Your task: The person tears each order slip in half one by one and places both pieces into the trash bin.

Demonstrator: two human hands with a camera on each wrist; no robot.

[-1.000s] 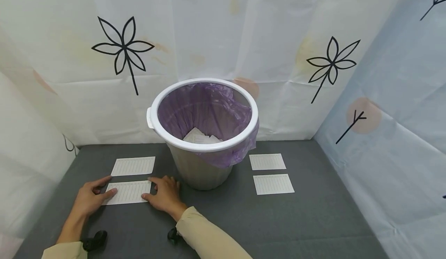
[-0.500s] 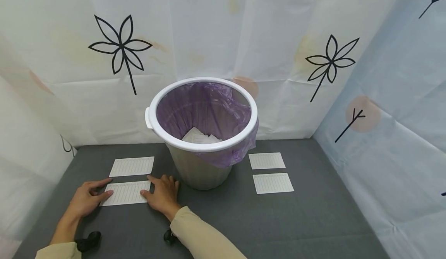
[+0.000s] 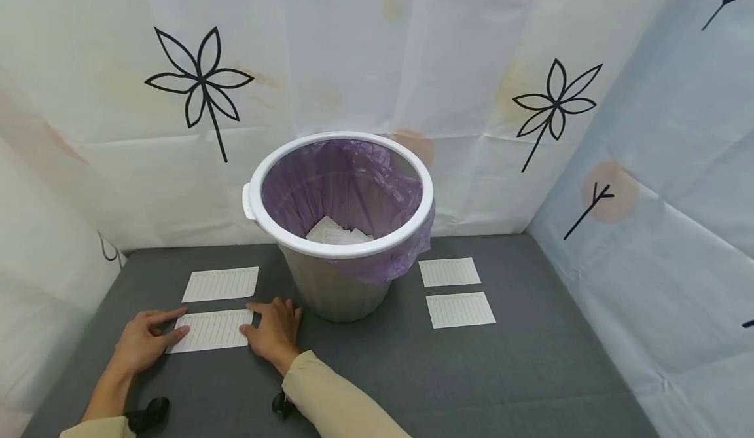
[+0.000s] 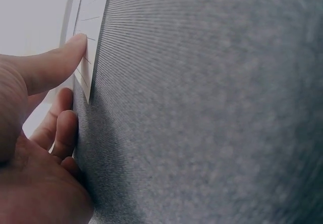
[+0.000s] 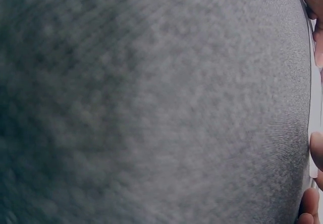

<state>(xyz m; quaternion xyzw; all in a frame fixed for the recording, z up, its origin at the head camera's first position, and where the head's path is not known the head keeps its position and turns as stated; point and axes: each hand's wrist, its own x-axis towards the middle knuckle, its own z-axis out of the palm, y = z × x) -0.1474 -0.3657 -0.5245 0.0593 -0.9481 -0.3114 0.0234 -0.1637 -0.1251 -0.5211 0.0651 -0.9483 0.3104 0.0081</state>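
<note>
Barely a shift over this last second: left hand and right hand stay at opposite ends of the same paper slip, which suggests steadying rather than lifting. Thumbs and forefingers are extended, touching the ends, not clenched. It's white, thin, ruled with fine dark lines, near left on the counter, just nearer than the far slip.

Pale hangings with black leaf drawings stand behind a grey tabletop
</note>
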